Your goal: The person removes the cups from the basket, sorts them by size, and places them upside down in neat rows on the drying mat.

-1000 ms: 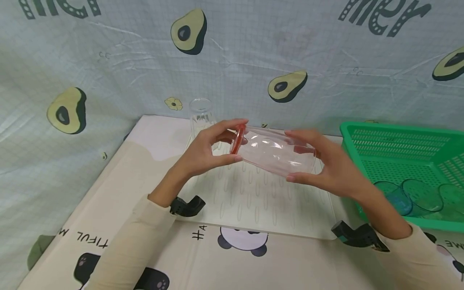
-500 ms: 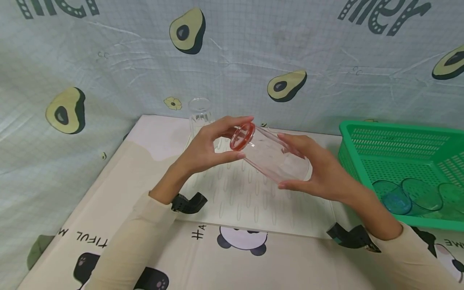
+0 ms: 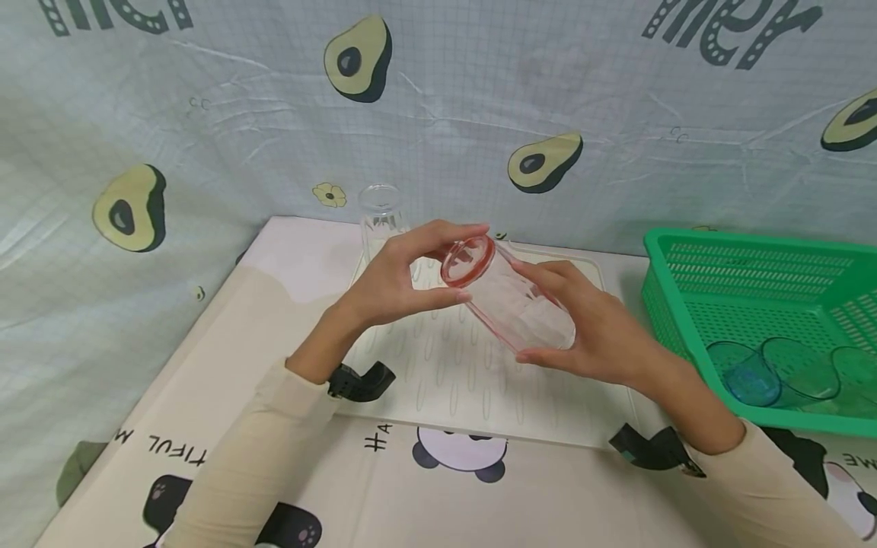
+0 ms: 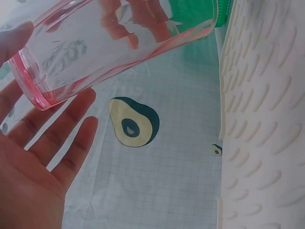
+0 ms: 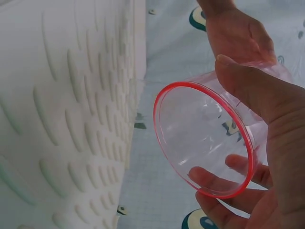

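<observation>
Both hands hold a clear pink drinking glass (image 3: 524, 308) in the air above a white ridged tray (image 3: 445, 380). Its thick reddish base points up and left, while its open mouth tilts down to the right, as the red-rimmed opening in the right wrist view shows. The left hand (image 3: 393, 278) holds the base end between thumb and fingers. Around the mouth end, the right hand (image 3: 596, 327) grips with the thumb on one side and fingers on the other. On the tray's back left corner a clear glass (image 3: 381, 221) stands upside down, partly behind the left hand.
A green plastic basket (image 3: 726, 242) stands at the right, with several tinted glasses inside, among them a blue glass (image 3: 752, 380). Behind the table hangs an avocado-print sheet (image 3: 438, 114). A printed cloth (image 3: 548, 495) covers the table in front of the tray.
The pink glass has turned, its mouth end swinging down and toward the person while its base came up to face the camera. The right hand has moved left and slightly down with it.
</observation>
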Action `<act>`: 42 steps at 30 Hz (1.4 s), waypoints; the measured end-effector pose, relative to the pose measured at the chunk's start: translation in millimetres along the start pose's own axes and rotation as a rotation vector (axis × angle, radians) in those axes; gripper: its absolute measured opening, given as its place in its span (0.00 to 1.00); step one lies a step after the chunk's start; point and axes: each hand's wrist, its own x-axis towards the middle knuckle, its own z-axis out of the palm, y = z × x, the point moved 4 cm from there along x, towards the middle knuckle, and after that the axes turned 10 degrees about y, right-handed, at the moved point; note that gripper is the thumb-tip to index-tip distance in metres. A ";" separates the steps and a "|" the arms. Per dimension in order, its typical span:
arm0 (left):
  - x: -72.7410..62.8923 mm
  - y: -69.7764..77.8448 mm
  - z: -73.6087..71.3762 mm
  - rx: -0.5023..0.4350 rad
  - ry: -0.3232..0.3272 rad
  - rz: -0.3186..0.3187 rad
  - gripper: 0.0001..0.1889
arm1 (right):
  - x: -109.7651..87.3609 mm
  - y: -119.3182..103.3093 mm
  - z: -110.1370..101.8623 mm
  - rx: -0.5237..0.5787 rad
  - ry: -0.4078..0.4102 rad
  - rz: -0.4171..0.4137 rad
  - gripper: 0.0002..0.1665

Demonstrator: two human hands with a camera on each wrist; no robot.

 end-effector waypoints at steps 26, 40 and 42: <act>-8.9 1.1 -5.0 0.034 0.022 -0.158 0.40 | 0.9 4.3 -0.3 0.101 0.168 -0.035 0.54; -60.7 -12.6 -34.8 0.207 -0.024 -0.209 0.30 | 4.1 25.3 -9.4 0.211 0.388 0.208 0.70; -70.0 -19.3 -40.3 0.235 -0.037 -0.232 0.28 | 4.2 26.3 -10.4 0.211 0.418 0.206 0.69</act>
